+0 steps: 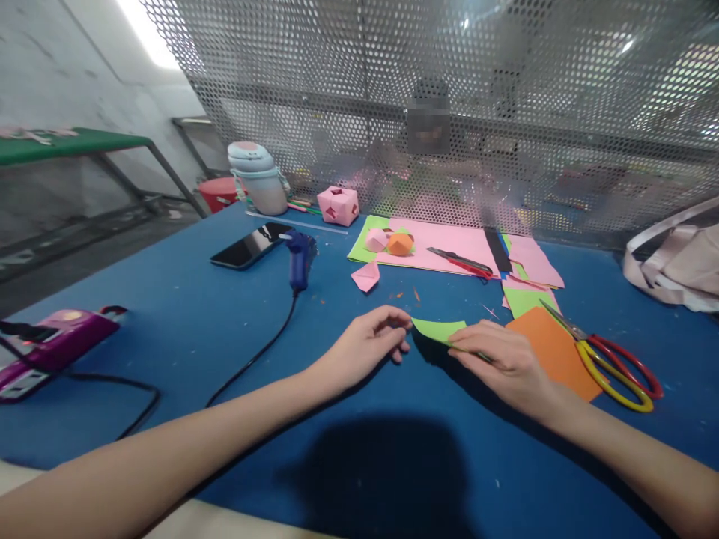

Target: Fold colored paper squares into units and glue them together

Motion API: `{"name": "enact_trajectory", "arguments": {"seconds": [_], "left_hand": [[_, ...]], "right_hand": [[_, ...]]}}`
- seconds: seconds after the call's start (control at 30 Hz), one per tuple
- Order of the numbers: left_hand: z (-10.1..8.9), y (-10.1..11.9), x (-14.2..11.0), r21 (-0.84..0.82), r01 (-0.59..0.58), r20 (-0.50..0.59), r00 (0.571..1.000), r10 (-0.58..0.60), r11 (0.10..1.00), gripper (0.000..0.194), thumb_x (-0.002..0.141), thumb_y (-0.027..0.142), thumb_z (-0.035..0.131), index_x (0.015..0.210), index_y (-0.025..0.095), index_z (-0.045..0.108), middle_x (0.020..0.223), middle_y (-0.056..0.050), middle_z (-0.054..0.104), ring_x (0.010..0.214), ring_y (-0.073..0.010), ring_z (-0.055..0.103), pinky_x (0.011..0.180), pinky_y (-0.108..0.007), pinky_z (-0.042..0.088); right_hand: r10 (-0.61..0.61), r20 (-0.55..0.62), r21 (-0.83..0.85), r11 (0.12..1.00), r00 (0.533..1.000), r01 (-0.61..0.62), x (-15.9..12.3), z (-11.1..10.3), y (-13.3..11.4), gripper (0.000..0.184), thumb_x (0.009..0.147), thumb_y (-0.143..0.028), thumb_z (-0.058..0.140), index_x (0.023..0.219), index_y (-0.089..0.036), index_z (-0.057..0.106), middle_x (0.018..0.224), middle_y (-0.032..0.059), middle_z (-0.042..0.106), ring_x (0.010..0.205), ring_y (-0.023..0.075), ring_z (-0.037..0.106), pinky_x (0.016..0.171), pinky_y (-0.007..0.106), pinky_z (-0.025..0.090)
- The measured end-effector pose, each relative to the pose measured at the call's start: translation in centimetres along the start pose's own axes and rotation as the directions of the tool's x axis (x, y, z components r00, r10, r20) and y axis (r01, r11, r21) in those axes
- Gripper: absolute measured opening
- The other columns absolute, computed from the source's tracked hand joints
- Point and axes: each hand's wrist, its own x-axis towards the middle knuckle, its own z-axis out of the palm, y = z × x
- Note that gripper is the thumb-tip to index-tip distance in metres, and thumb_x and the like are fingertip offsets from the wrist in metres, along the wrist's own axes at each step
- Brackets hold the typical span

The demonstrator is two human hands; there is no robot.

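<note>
A small piece of green paper is held just above the blue table, between my two hands. My left hand is closed, its thumb and index finger pinching the paper's left corner. At the other end, my right hand grips the paper between thumb and fingers. Beneath my right wrist lies a sheet of orange paper, with scissors with red and yellow handles resting partly on it. Beyond my left hand sits a folded pink paper piece.
A blue glue gun stands left with its cord trailing forward, near a phone. Behind are a cutter knife on pink sheets, an orange folded piece, a pink paper box and a bottle. A purple power strip lies left.
</note>
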Motion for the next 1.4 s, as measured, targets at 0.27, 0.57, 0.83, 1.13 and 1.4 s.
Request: {"name": "enact_trajectory", "arguments": {"seconds": [0.27,0.57,0.83,1.13,1.4], "left_hand": [[2.2,-0.6,-1.2,-0.326,0.162,0.064,0.987,-0.150,0.931,0.030,0.077,0.024,0.063,0.103,0.018,0.048,0.073,0.001,0.063,0.061,-0.0096,0.058,0.060,-0.022,0.043],[2.2,-0.7,-1.2,-0.217,0.135,-0.001,0.990,-0.139,0.967,0.032,0.074,0.019,0.061,0.104,0.020,0.049,0.083,-0.001,0.067,0.068,-0.0123,0.061,0.062,-0.023,0.045],[2.3,-1.2,-1.3,-0.195,0.107,0.022,0.994,-0.104,0.975,0.031,0.074,0.019,0.061,0.104,0.020,0.050,0.090,-0.003,0.068,0.071,-0.0129,0.063,0.065,-0.024,0.047],[2.3,-1.2,-1.4,-0.182,0.100,0.048,0.995,-0.093,0.978,0.031,0.077,0.025,0.061,0.106,0.021,0.051,0.091,-0.003,0.069,0.081,-0.0155,0.064,0.073,-0.027,0.048],[2.3,-1.0,-1.5,-0.185,0.055,0.094,0.995,-0.038,0.981,0.034,0.077,0.028,0.064,0.110,0.022,0.056,0.099,-0.004,0.067,0.093,-0.0185,0.062,0.080,-0.029,0.048]], "right_hand": [[-0.287,0.314,-0.061,0.945,0.905,0.320,-0.9,1.4,-1.2,0.029,0.088,-0.020,0.053,0.116,-0.014,0.058,0.118,0.0109,0.063,0.105,0.0198,0.059,0.086,0.034,0.051],[-0.241,0.335,-0.005,0.966,0.911,0.258,-1.1,1.4,-0.7,0.025,0.088,-0.029,0.055,0.108,-0.015,0.061,0.114,0.0108,0.064,0.105,0.0193,0.059,0.088,0.034,0.051],[0.133,0.056,-0.146,0.982,0.990,-0.123,-0.3,1.3,0.4,0.040,0.084,-0.033,0.058,0.122,-0.019,0.053,0.123,0.0132,0.058,0.115,0.0277,0.051,0.096,0.049,0.041],[0.421,-0.009,0.157,0.896,0.907,-0.414,0.4,1.0,1.1,0.013,0.086,-0.027,0.056,0.080,-0.020,0.065,0.078,0.0010,0.066,0.073,0.0147,0.060,0.068,0.028,0.047],[0.546,-0.004,0.308,0.798,0.838,-0.518,0.4,0.8,0.7,0.020,0.087,-0.037,0.053,0.082,-0.019,0.059,0.065,-0.0013,0.058,0.055,0.0108,0.052,0.047,0.022,0.040]]}}
